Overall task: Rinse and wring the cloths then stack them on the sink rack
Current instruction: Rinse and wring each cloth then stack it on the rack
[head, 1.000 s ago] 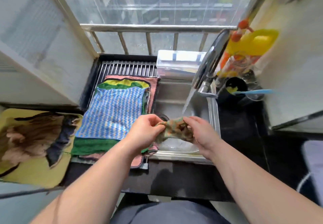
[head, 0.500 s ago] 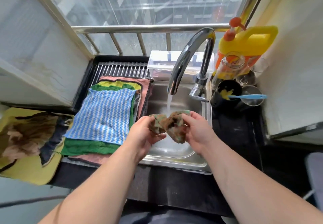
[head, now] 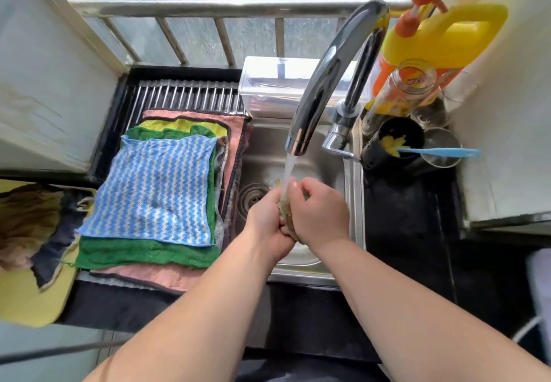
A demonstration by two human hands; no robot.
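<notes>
We have lowered the cloth under the stream; left hand and right hand grip it, the stack lying leftward, nearer the left.

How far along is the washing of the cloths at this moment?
Done: several cloths lie stacked flat on the rack, a blue striped one on top. In hand: the left hand and the right hand squeeze a small cloth under the running tap. Left: wring it and add it to the stack; the crumpled cloths on the left probably wait too.
</notes>
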